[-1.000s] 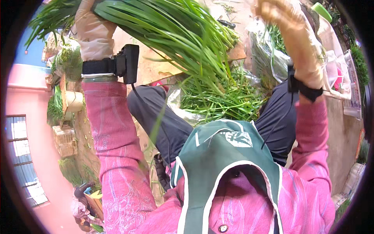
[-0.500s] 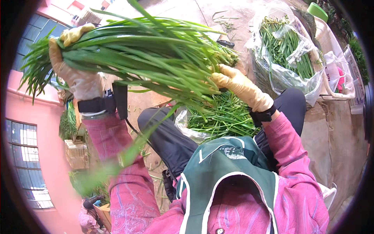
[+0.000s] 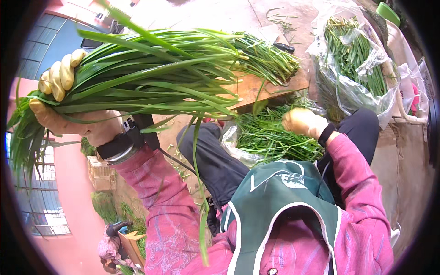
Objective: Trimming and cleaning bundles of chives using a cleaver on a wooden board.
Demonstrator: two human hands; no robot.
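Note:
My gloved left hand (image 3: 59, 82) is closed round the leafy end of a large bunch of garlic chives (image 3: 156, 73), held up at the left. The leaf tips droop below that hand, and the pale stem ends point right. My gloved right hand (image 3: 305, 123) is off the bunch, curled like a fist and slightly blurred. It is over a heap of loose green leaves (image 3: 275, 142) between my knees; whatever it may hold is hidden. Behind the raised bunch, another chive bunch (image 3: 270, 59) lies on a wooden board (image 3: 256, 91), stem ends to the right.
A black-handled tool (image 3: 284, 47) lies beyond the board. To the right stands a clear plastic bag (image 3: 337, 94) of chives, near a pale basket (image 3: 410, 117). At left are a pink wall (image 3: 75, 183), a crate (image 3: 101, 173) and another person (image 3: 110, 245) low down.
My right hand has let go of the stem end and moved down and right to the loose heap. My left hand has shifted left and down with the bunch, uncovering the board.

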